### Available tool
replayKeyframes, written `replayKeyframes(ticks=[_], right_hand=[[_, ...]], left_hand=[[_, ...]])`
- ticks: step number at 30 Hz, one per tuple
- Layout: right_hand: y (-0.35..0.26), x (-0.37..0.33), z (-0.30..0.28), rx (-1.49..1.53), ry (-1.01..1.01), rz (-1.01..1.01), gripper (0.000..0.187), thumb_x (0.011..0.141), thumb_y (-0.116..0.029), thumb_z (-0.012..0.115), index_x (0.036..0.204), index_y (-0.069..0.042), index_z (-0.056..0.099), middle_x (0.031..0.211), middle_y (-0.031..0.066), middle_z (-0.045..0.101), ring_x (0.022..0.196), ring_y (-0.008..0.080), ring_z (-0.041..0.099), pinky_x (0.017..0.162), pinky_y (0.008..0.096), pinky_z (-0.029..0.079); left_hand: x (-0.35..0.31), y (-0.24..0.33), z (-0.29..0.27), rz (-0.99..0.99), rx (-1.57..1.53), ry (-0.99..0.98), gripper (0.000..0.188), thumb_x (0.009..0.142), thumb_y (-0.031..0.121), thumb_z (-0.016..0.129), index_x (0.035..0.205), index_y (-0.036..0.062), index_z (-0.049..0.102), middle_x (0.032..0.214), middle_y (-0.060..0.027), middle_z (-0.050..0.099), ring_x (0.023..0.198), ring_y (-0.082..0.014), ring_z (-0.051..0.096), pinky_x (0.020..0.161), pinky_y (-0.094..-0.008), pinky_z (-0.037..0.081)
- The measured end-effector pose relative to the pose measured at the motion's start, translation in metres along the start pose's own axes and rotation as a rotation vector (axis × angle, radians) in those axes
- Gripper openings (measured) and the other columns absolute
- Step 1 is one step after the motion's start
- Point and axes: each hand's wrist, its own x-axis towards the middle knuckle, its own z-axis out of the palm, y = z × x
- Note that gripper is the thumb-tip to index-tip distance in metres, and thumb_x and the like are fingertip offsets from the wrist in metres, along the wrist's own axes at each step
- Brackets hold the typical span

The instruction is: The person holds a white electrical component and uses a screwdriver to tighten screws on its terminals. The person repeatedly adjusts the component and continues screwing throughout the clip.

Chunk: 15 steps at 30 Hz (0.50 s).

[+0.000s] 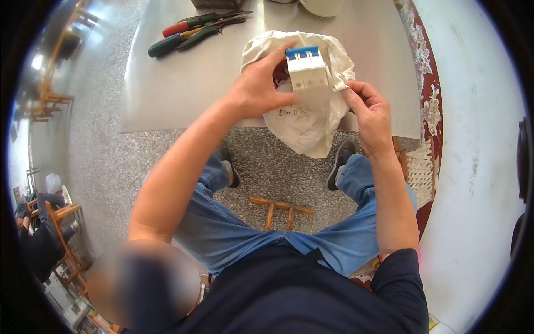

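My left hand (258, 83) is closed around a white circuit breaker (307, 69) with a blue strip along its far edge. The breaker is above a cream cloth (303, 131), crumpled and bag-like, with some dark writing on it. Part of this cloth hangs over the table's near edge. With thumb and fingers pinched, my right hand (367, 106) grips the cloth's right side. Something red shows in the gap of my left hand, too small to make out.
On the metal-topped table (172, 106), several screwdrivers and pliers with red and green handles (183, 39) lie at the far left. A pale round container (322, 6) stands at the far edge. A wooden stool bar (281, 205) lies between my legs. Another person (44, 239) sits at far left.
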Motion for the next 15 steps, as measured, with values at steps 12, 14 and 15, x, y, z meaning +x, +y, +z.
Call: replayKeyframes(ticks=[12, 14, 15], right_hand=[[-0.002, 0.004, 0.016, 0.313, -0.087, 0.068, 0.020, 0.101, -0.014, 0.068, 0.114, 0.001, 0.068, 0.100, 0.0047, 0.071, 0.085, 0.0100, 0.067, 0.075, 0.0246, 0.055], [-0.002, 0.003, 0.017, 0.321, -0.076, 0.076, 0.020, 0.101, -0.014, 0.068, 0.114, 0.001, 0.067, 0.099, 0.0047, 0.071, 0.084, 0.0099, 0.067, 0.074, 0.0246, 0.055], [-0.003, 0.002, 0.018, 0.313, -0.068, 0.084, 0.021, 0.100, -0.014, 0.069, 0.114, 0.001, 0.067, 0.099, 0.0048, 0.071, 0.084, 0.0099, 0.067, 0.074, 0.0245, 0.055]], left_hand=[[0.000, 0.013, -0.008, 0.021, 0.117, -0.058, 0.093, 0.088, 0.038, 0.079, 0.163, 0.0184, 0.027, 0.136, -0.0206, 0.064, 0.125, -0.0312, 0.063, 0.107, -0.0398, 0.051], [-0.002, 0.020, -0.007, 0.061, 0.161, -0.085, 0.093, 0.085, 0.033, 0.081, 0.162, 0.0169, 0.031, 0.136, -0.0202, 0.063, 0.126, -0.0321, 0.062, 0.107, -0.0403, 0.051], [-0.002, 0.020, -0.006, 0.038, 0.160, -0.081, 0.093, 0.083, 0.031, 0.082, 0.160, 0.0154, 0.032, 0.136, -0.0207, 0.063, 0.125, -0.0322, 0.062, 0.107, -0.0407, 0.051]])
